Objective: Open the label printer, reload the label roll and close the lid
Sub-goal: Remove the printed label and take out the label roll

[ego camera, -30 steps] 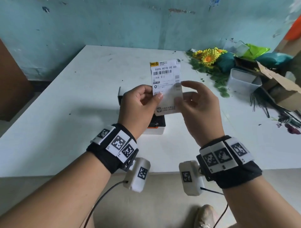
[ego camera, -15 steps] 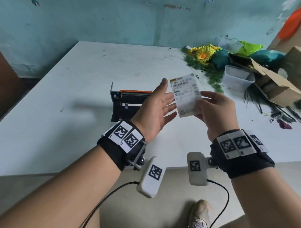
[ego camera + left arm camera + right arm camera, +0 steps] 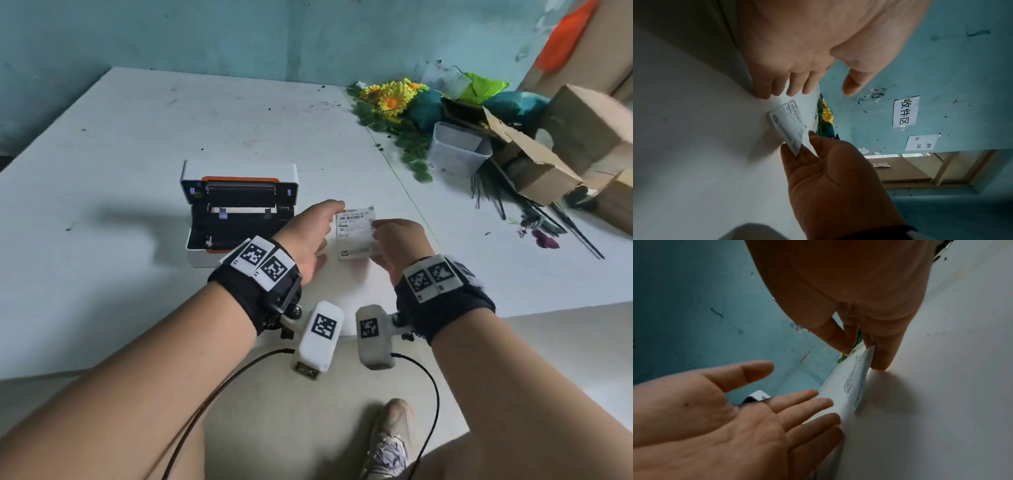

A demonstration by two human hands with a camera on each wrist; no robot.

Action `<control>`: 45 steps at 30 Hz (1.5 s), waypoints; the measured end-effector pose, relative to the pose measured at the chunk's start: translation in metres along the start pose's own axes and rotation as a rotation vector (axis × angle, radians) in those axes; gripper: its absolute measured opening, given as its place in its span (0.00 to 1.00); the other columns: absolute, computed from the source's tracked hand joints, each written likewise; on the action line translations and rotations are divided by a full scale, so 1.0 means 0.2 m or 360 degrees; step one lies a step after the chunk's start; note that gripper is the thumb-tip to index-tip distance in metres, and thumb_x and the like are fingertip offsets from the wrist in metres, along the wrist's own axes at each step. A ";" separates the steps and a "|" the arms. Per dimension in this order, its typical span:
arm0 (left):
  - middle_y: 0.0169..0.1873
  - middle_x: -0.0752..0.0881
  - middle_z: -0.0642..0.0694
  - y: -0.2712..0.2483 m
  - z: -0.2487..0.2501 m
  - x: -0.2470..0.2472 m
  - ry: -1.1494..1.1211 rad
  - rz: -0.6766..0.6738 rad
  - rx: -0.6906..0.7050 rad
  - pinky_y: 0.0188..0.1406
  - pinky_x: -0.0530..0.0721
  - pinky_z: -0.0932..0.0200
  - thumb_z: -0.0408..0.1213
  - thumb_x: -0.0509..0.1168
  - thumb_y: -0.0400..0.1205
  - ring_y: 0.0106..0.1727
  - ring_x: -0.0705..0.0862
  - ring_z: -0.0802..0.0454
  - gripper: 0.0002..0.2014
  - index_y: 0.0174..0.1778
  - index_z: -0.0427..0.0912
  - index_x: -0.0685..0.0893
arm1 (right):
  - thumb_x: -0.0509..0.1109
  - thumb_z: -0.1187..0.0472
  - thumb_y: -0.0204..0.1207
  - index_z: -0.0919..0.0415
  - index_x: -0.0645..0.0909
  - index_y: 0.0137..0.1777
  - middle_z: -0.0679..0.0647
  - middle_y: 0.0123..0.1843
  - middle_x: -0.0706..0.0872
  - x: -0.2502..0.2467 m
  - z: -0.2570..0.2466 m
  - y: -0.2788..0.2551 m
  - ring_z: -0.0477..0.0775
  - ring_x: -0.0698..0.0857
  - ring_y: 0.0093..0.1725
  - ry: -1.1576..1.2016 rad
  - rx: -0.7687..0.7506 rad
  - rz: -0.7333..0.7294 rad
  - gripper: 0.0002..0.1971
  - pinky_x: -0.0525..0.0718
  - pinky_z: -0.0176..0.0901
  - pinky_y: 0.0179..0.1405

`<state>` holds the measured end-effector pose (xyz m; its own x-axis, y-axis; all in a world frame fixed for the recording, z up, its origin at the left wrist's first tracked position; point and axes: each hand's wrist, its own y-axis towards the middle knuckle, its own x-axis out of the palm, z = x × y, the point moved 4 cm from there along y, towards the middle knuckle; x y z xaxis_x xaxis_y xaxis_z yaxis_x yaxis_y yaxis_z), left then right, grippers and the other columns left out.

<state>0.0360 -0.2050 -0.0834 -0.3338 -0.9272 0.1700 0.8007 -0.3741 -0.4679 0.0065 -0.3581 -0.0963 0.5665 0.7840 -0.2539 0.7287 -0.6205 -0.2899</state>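
Note:
The white label printer (image 3: 239, 212) with orange trim stands on the white table (image 3: 102, 205), its lid raised and the black paper bay showing. Just right of it my right hand (image 3: 394, 243) pinches a printed label sheet (image 3: 356, 233) between thumb and fingers, low over the table. The same label sheet (image 3: 789, 126) shows in the left wrist view, and its edge (image 3: 861, 382) in the right wrist view. My left hand (image 3: 308, 236) is open beside the label, palm facing it, fingers straight, holding nothing. No label roll is visible.
At the back right lie artificial sunflowers (image 3: 390, 99), a clear plastic tub (image 3: 459, 150), cardboard boxes (image 3: 561, 144) and loose dark stems (image 3: 548, 219). A teal wall (image 3: 239, 34) stands behind the table. My shoe (image 3: 390, 442) is on the floor below the table's near edge.
My left hand let go of the label and opened. Both hands came down and to the right of the printer, the right one still pinching the label, which uncovered the open printer.

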 end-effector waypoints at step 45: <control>0.69 0.90 0.36 -0.13 0.13 -0.89 0.0156 0.0198 0.0107 0.68 0.80 0.44 0.61 0.73 0.69 0.69 0.86 0.41 0.24 0.55 0.50 0.89 | 0.52 0.22 0.84 0.62 0.70 0.89 0.58 0.88 0.76 0.89 -0.11 -0.58 0.54 0.75 0.87 -0.0166 -0.0098 -0.1290 0.49 0.68 0.50 0.86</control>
<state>0.0876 -0.0302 -0.0792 -0.2745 -0.9612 0.0278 0.8693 -0.2604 -0.4203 0.0326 -0.1463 -0.0875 -0.1816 0.9807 -0.0723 0.9180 0.1428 -0.3700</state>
